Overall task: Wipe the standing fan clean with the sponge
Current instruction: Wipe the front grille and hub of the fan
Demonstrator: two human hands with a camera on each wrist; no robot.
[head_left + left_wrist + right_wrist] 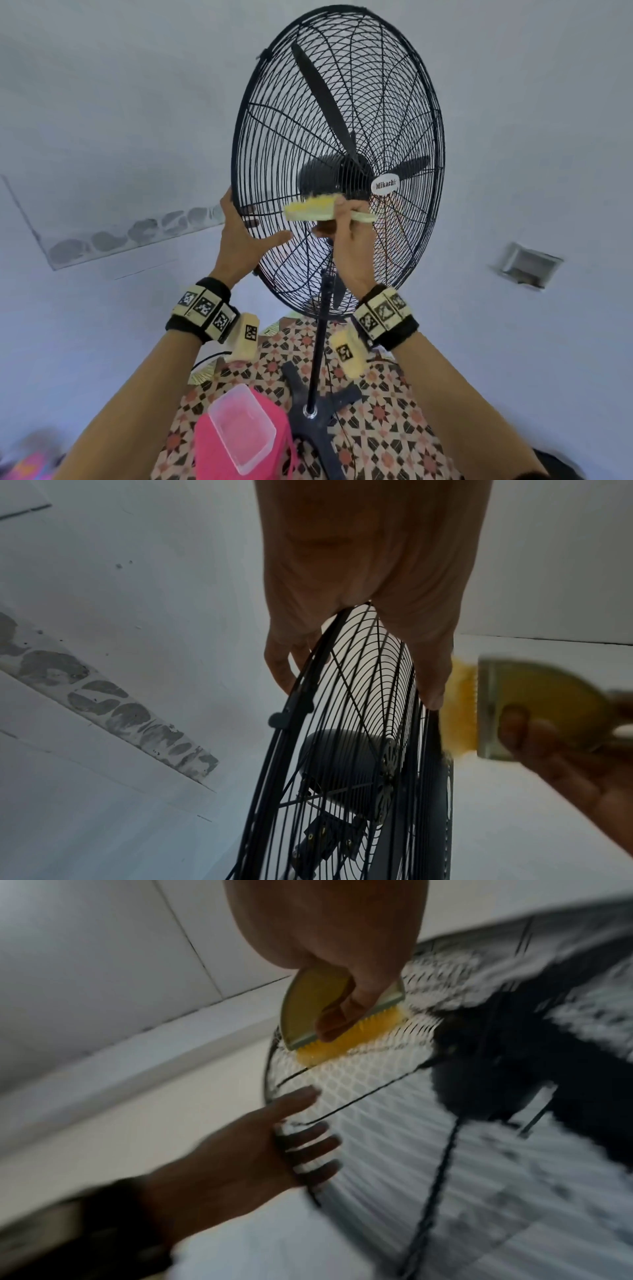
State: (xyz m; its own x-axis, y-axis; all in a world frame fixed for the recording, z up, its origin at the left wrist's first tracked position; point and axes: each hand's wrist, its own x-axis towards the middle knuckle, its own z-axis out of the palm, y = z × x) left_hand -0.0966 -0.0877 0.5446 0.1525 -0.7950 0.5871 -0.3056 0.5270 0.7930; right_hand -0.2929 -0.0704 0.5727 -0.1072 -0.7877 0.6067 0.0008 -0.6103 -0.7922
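A black standing fan (404,102) with a round wire cage fills the middle of the head view. My left hand (255,233) grips the cage's left rim, thumb in front and fingers behind the wires. My right hand (346,233) holds a yellow sponge (308,209) against the front grille just below the hub. In the left wrist view my left hand (359,574) straddles the rim of the cage (359,696), with the sponge (534,704) at right. The right wrist view is blurred; there the sponge (318,1007) presses on the grille (377,1096).
The fan's pole (320,342) runs down to a dark cross base (318,414) on patterned floor tiles. A clear plastic tub (243,428) sits on a pink object beside the base. White walls stand all round, with a small recessed box (527,265) at right.
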